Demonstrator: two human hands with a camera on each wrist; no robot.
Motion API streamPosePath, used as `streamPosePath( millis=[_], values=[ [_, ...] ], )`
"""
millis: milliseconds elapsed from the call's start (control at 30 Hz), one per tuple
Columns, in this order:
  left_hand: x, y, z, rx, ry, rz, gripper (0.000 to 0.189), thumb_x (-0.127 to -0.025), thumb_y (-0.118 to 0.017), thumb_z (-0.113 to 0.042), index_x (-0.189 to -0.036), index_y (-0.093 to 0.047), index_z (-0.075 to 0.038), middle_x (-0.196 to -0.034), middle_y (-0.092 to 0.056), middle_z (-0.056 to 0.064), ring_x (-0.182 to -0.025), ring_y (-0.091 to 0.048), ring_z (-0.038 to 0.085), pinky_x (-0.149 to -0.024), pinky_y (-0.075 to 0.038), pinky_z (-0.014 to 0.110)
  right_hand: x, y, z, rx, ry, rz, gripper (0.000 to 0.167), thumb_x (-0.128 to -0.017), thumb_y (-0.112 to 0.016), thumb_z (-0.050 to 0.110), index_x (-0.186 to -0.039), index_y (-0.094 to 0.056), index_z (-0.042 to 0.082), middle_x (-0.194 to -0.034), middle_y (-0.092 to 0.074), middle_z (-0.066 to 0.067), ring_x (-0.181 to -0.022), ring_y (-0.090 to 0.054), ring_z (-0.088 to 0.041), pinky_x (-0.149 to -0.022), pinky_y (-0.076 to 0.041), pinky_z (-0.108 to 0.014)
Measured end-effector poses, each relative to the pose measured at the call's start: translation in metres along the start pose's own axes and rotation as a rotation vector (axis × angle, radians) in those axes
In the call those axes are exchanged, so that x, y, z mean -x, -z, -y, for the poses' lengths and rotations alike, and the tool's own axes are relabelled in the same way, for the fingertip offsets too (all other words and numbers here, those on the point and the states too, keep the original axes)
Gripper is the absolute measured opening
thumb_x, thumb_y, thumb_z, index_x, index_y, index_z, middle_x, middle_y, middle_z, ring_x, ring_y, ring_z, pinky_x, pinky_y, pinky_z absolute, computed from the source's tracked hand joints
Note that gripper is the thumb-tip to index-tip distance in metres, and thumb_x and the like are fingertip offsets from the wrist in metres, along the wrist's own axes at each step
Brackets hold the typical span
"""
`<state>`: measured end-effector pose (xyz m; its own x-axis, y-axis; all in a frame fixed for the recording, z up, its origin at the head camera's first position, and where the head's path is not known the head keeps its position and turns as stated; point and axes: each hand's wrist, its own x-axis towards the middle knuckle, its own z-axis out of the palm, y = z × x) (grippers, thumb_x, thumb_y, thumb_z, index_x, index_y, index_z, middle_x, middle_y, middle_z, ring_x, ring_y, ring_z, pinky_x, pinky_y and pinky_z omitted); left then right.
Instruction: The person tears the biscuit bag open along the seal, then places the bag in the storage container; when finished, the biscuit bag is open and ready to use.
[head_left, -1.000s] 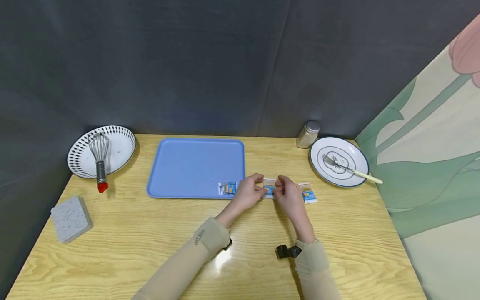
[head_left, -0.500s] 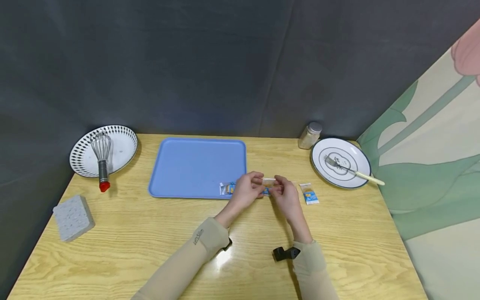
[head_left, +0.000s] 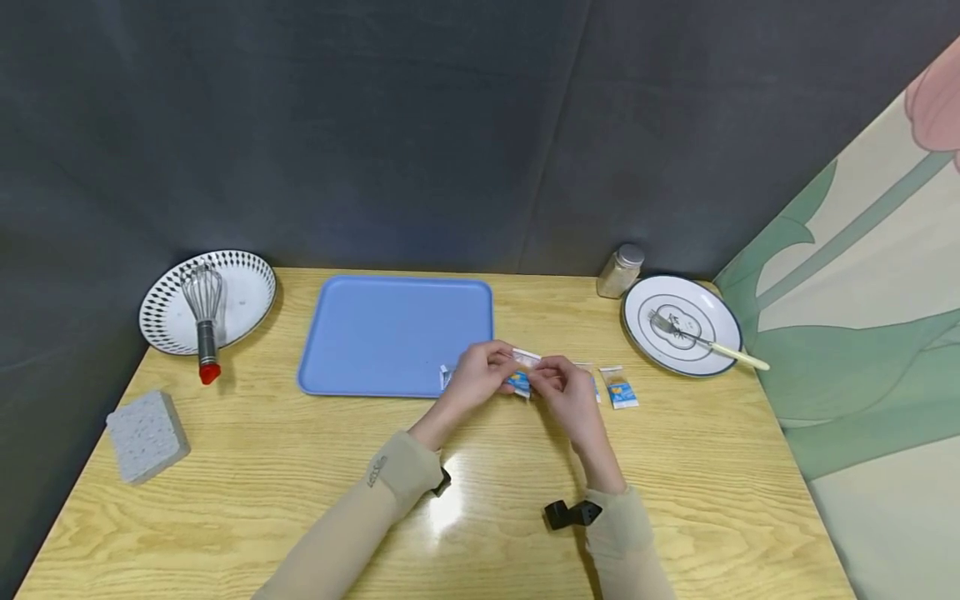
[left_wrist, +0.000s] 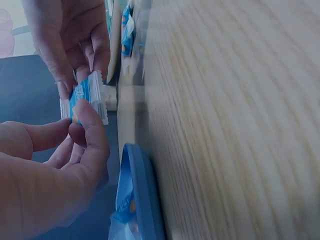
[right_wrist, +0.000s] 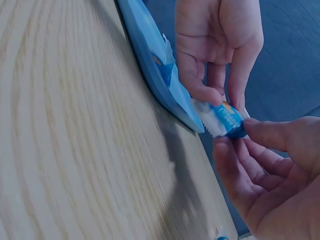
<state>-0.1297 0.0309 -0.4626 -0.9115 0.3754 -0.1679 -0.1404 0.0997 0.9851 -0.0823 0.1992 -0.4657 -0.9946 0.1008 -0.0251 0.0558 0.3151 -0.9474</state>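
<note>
A small clear packet with a blue and orange label (head_left: 519,383) is raised over the table between my hands. My left hand (head_left: 478,372) pinches one end between thumb and fingertips. My right hand (head_left: 572,393) pinches the other end, seen closely as the blue-labelled packet (right_wrist: 229,119) in the right wrist view. A similar packet (head_left: 445,377) lies on the blue tray (head_left: 390,325), partly hidden by my left hand. To the right of my right hand lies another packet (head_left: 619,389), and part of one more shows behind that hand.
At the left, a whisk (head_left: 204,308) lies across a patterned plate (head_left: 251,287), with a grey speckled block (head_left: 146,437) nearer. A shaker jar (head_left: 619,271) stands at the back right beside a plate (head_left: 637,333) bearing a fork (head_left: 708,342). A dark cloth rises behind.
The packet between my hands has come up off the table and shifted slightly left. Both hands have closed in on it, the left one moving a little left.
</note>
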Motion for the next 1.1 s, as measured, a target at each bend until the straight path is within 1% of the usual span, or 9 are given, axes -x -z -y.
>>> streamPosePath(
  millis=[67, 167, 333, 467, 533, 600, 833, 933, 1100],
  values=[
    [0.001, 0.004, 0.001, -0.01, 0.002, -0.004, 0.026, -0.105, -0.065, 0.0, -0.128, -0.066, 0.012, -0.113, -0.073, 0.023, -0.083, -0.071, 0.019, -0.075, -0.064, 0.034, 0.001, -0.003, 0.0, -0.072, -0.021, 0.008, 0.011, -0.1, -0.069, -0.009, -0.109, -0.067, -0.015, -0.094, -0.073, -0.024, -0.074, -0.068, -0.009, -0.069, -0.058, -0.02],
    [0.003, 0.009, 0.001, -0.052, -0.015, 0.01, 0.026, -0.106, -0.067, -0.005, -0.127, -0.067, 0.011, -0.108, -0.075, 0.021, -0.072, -0.065, 0.01, -0.07, -0.063, 0.033, 0.002, -0.008, 0.0, -0.151, -0.04, 0.019, 0.007, -0.098, -0.069, -0.013, -0.104, -0.066, -0.016, -0.089, -0.073, -0.02, -0.072, -0.07, -0.011, -0.07, -0.062, -0.026],
    [0.006, 0.02, 0.001, -0.152, -0.065, 0.034, 0.028, -0.105, -0.071, -0.012, -0.125, -0.071, 0.007, -0.105, -0.077, 0.016, -0.068, -0.064, 0.009, -0.063, -0.059, 0.028, 0.003, -0.015, 0.002, -0.219, -0.03, 0.041, 0.005, -0.096, -0.07, -0.016, -0.097, -0.067, -0.013, -0.086, -0.072, -0.016, -0.071, -0.07, -0.011, -0.07, -0.063, -0.029],
    [0.007, 0.029, 0.0, -0.252, -0.137, 0.033, 0.024, -0.103, -0.075, -0.014, -0.12, -0.076, 0.002, -0.106, -0.076, 0.013, -0.071, -0.064, 0.011, -0.066, -0.054, 0.025, 0.002, -0.019, 0.002, -0.23, -0.01, 0.077, 0.005, -0.097, -0.071, -0.014, -0.096, -0.07, -0.009, -0.089, -0.072, -0.019, -0.073, -0.072, -0.014, -0.072, -0.064, -0.032],
    [0.007, 0.034, 0.0, -0.285, -0.165, 0.041, 0.019, -0.103, -0.074, -0.013, -0.117, -0.076, 0.0, -0.106, -0.075, 0.012, -0.074, -0.064, 0.012, -0.069, -0.053, 0.026, 0.002, -0.021, 0.002, -0.236, -0.012, 0.094, 0.0, -0.098, -0.07, -0.011, -0.098, -0.07, -0.011, -0.09, -0.073, -0.02, -0.075, -0.073, -0.014, -0.074, -0.064, -0.033],
    [0.007, 0.038, 0.001, -0.3, -0.176, 0.056, 0.015, -0.103, -0.073, -0.013, -0.114, -0.076, -0.002, -0.106, -0.074, 0.011, -0.077, -0.064, 0.012, -0.073, -0.053, 0.027, 0.002, -0.023, 0.002, -0.233, -0.009, 0.103, 0.005, -0.1, -0.07, -0.009, -0.101, -0.07, -0.014, -0.092, -0.075, -0.021, -0.076, -0.074, -0.014, -0.075, -0.064, -0.033],
    [0.011, 0.049, 0.001, -0.286, -0.182, 0.116, 0.013, -0.108, -0.065, -0.007, -0.114, -0.075, -0.003, -0.102, -0.072, 0.009, -0.075, -0.06, 0.013, -0.069, -0.049, 0.028, 0.004, -0.031, 0.006, -0.233, 0.067, 0.045, 0.009, -0.1, -0.068, -0.01, -0.107, -0.068, -0.015, -0.093, -0.073, -0.025, -0.081, -0.076, -0.029, -0.077, -0.064, -0.038],
    [0.013, 0.051, 0.001, -0.296, -0.196, 0.127, 0.014, -0.109, -0.062, -0.008, -0.112, -0.075, -0.004, -0.098, -0.071, 0.007, -0.073, -0.057, 0.014, -0.067, -0.046, 0.029, 0.004, -0.035, 0.008, -0.219, 0.082, 0.028, 0.009, -0.1, -0.07, -0.01, -0.107, -0.068, -0.014, -0.094, -0.072, -0.023, -0.083, -0.075, -0.032, -0.077, -0.064, -0.038],
    [0.015, 0.052, 0.001, -0.318, -0.23, 0.103, 0.013, -0.107, -0.066, -0.008, -0.109, -0.077, -0.003, -0.102, -0.073, 0.008, -0.09, -0.068, 0.018, -0.084, -0.056, 0.032, 0.006, -0.039, 0.01, -0.207, 0.082, -0.017, 0.01, -0.098, -0.07, -0.01, -0.107, -0.068, -0.013, -0.094, -0.071, -0.021, -0.082, -0.074, -0.027, -0.075, -0.063, -0.033]
  ],
)
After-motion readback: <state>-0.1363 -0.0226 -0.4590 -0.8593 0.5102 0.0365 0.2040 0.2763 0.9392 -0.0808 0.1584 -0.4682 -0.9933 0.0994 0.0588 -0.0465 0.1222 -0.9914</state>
